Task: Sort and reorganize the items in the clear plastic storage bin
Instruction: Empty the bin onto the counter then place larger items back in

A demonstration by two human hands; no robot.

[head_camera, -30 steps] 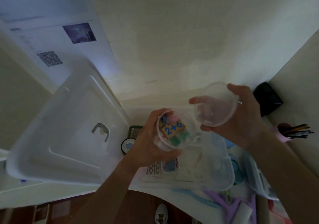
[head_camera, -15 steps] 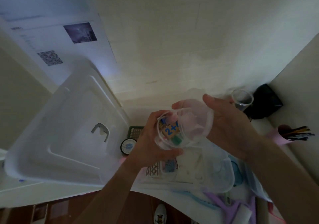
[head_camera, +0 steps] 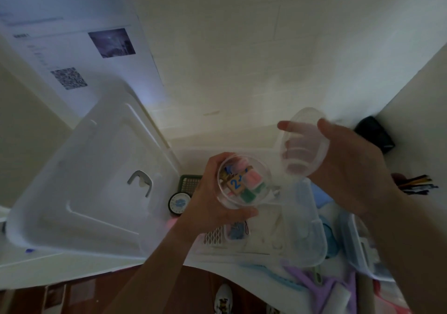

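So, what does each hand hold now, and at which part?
The left hand grips the small clear cup of little items around its side wall. The right hand holds the empty clear cup, thumb at its rim, fingers behind its wall.

Surface: white table (head_camera: 36, 269), curved front edge.
Left: large white bin lid (head_camera: 92, 190), leaning against wall.
Middle: clear storage bin (head_camera: 302, 236); green basket (head_camera: 189, 183) and round dial (head_camera: 179, 203) beside it.
Right: pencil cup (head_camera: 399, 180), black object (head_camera: 375, 134).
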